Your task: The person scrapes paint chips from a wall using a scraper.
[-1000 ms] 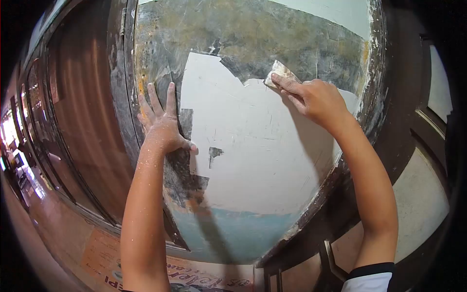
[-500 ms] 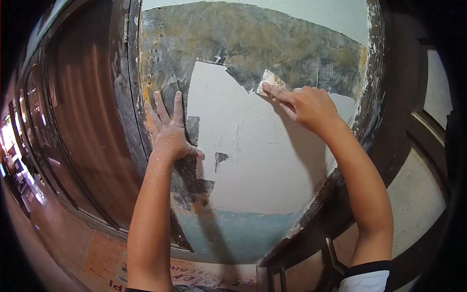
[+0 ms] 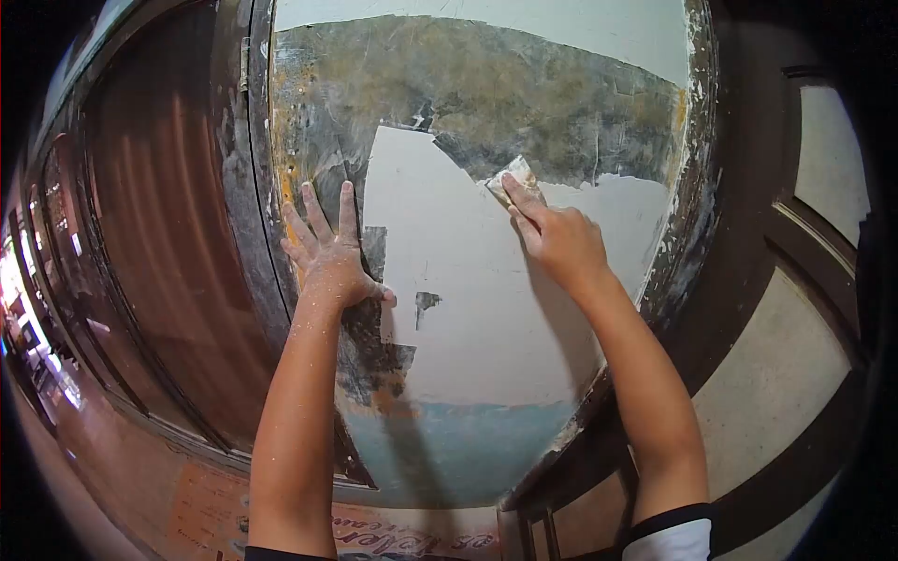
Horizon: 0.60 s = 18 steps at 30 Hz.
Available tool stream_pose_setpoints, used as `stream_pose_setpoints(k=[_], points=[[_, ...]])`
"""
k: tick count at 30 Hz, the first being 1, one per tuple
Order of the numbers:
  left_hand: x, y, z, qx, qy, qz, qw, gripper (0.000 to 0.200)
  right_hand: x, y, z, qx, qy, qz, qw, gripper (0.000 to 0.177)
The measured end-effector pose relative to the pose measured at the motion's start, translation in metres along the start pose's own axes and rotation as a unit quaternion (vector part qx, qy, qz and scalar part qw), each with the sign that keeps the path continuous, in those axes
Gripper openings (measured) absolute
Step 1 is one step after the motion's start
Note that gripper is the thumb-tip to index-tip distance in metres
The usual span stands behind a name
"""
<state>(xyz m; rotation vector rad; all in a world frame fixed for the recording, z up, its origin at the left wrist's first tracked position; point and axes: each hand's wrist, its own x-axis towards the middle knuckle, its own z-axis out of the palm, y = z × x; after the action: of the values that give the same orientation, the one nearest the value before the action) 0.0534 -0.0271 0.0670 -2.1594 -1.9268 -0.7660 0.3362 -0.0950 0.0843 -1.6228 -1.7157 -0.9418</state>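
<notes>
My right hand (image 3: 564,241) is closed around a small putty knife (image 3: 514,183), its flat blade smeared with white filler and set against the wall. The blade lies at the upper edge of a broad white filler patch (image 3: 486,280), where it meets the dark grey-brown bare wall (image 3: 524,84). My fingers hide the tool's handle. Spread flat on the wall at the patch's left side is my left hand (image 3: 335,266), dusty with white powder, its thumb reaching onto the filler. A small dark unfilled spot (image 3: 427,301) shows right of that thumb.
A worn wooden frame (image 3: 690,140) edges the wall on the right, beside a panelled door (image 3: 776,374). Brown wooden panelling (image 3: 159,252) stands at the left. Below are a blue-green painted band (image 3: 458,449) and printed cardboard (image 3: 201,514) on the floor.
My right hand and the putty knife have shifted slightly down, the forearm swinging left. More white filler shows right of the blade. My left hand stays on the wall, spread.
</notes>
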Motion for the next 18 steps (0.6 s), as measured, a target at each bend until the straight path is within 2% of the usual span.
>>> stream_pose_setpoints(k=[1, 2, 5, 8, 10, 12, 16, 18], points=[[0.000, 0.001, -0.001, 0.008, -0.002, -0.004, 1.000, 0.178, -0.005, -0.007, 0.001, 0.010, -0.017, 0.045, 0.999, 0.051], [-0.001, 0.002, -0.002, 0.017, -0.005, -0.008, 1.000, 0.178, -0.010, -0.014, 0.005, 0.008, -0.018, 0.047, 0.999, 0.051], [0.002, 0.000, 0.004, 0.021, 0.004, -0.002, 1.000, 0.180, -0.022, -0.036, 0.016, 0.133, -0.001, 0.126, 0.983, 0.050], [0.003, -0.001, 0.005, 0.018, 0.014, -0.001, 1.000, 0.185, -0.021, -0.048, 0.019, 0.146, 0.002, 0.157, 0.977, 0.051], [0.001, 0.000, 0.001, 0.018, 0.001, -0.002, 1.000, 0.178, -0.022, -0.052, 0.019, 0.152, 0.015, 0.154, 0.976, 0.052], [0.001, -0.001, 0.003, 0.017, 0.002, -0.001, 1.000, 0.179, -0.022, -0.060, 0.015, 0.189, -0.020, 0.197, 0.962, 0.051], [0.000, 0.000, 0.000, 0.018, -0.011, -0.006, 1.000, 0.177, -0.014, -0.061, 0.032, 0.207, 0.050, 0.186, 0.959, 0.046], [0.001, -0.002, 0.005, 0.012, 0.017, 0.006, 1.000, 0.183, -0.019, -0.062, 0.033, 0.218, 0.066, 0.186, 0.956, 0.044]])
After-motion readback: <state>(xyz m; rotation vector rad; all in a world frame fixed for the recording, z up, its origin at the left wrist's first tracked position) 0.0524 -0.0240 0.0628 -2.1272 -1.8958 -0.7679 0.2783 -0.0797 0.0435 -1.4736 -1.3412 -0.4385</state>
